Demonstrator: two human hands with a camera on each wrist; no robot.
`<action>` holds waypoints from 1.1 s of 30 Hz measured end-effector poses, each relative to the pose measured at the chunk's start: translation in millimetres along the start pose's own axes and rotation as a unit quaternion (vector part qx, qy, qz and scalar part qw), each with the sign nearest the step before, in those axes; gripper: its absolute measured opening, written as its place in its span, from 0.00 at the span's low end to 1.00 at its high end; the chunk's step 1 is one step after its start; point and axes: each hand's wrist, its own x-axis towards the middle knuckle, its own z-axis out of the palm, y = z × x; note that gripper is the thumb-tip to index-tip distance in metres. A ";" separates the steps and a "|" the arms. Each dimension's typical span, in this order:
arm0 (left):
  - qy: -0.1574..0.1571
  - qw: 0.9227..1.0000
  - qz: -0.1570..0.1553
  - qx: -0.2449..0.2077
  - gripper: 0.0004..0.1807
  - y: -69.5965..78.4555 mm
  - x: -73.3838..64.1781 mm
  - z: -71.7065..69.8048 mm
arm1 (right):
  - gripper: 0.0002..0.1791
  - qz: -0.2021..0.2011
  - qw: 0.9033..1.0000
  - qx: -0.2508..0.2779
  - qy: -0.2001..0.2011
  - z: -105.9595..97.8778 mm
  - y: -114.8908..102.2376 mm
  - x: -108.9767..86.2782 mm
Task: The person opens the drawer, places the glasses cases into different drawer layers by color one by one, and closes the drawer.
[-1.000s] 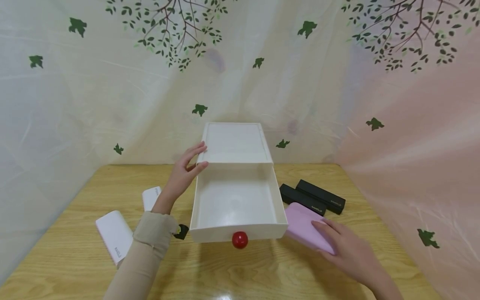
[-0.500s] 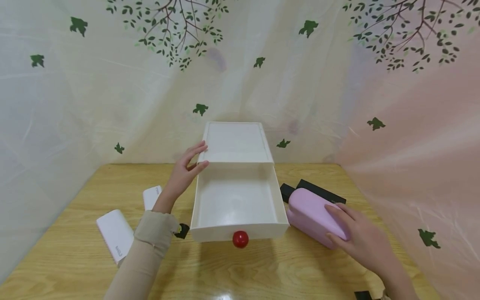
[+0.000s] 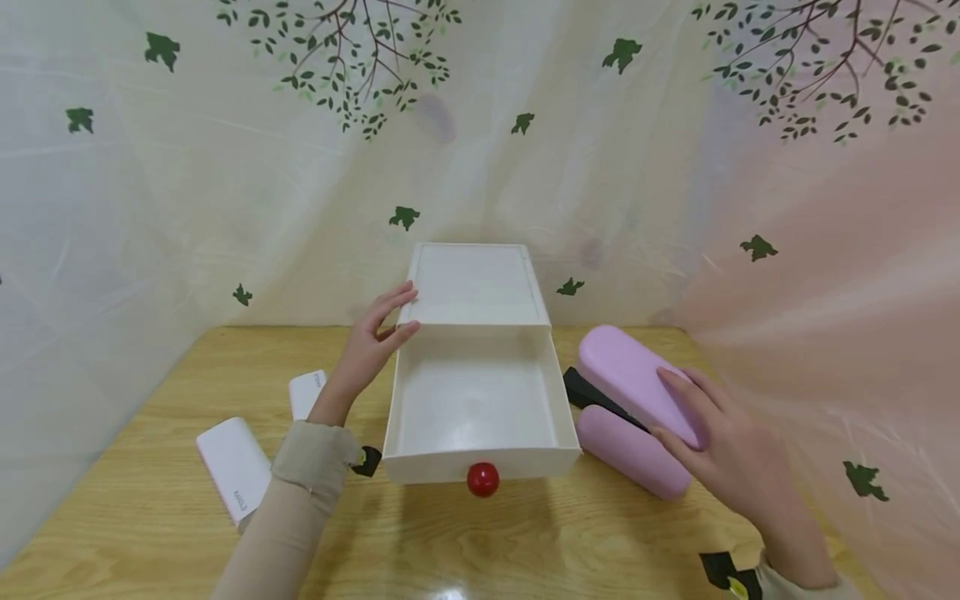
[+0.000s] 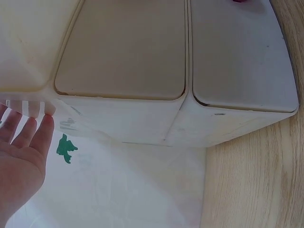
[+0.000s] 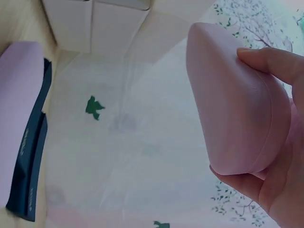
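My right hand point(image 3: 738, 454) grips a pink glasses case point(image 3: 637, 379) by its near end, raised above the table to the right of the drawer. In the right wrist view, thumb and fingers hold opposite sides of this case point(image 5: 232, 104). Below it, a second pink case point(image 3: 633, 454) lies beside black boxes, which it and the held case partly hide. My left hand point(image 3: 365, 350), fingers extended, touches the upper left side of the white drawer cabinet point(image 3: 476, 283). The cabinet's top drawer point(image 3: 472, 400) is pulled out, with a red knob point(image 3: 483, 480) and nothing inside. In the left wrist view, fingertips touch the drawer's side.
Two white boxes lie on the wooden table point(image 3: 465, 542) at left: a larger one point(image 3: 235, 467) and a smaller one point(image 3: 306, 393) partly behind my left arm. Black boxes point(image 5: 33, 166) lie beside the pink case in the right wrist view. A leaf-patterned curtain point(image 3: 480, 167) surrounds the table.
My right hand has lifted one pink case up and away from the other, uncovering the second pink case on the table. My left hand stays at the cabinet.
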 end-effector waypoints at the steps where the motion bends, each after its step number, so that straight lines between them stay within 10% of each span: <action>1: 0.000 1.000 0.000 0.000 0.26 -0.2 0.0 0.0 | 0.34 -0.003 1.000 0.001 0.008 -0.6 -1.9 3.2; 11: 0.002 1.000 0.004 0.003 0.26 -2.4 -0.2 -0.3 | 0.37 -0.069 0.995 0.056 0.037 3.8 -27.5 37.4; 33: 0.008 1.000 0.005 0.000 0.26 1.3 -1.6 1.9 | 0.30 -0.145 0.984 0.096 -0.035 31.7 -62.0 78.9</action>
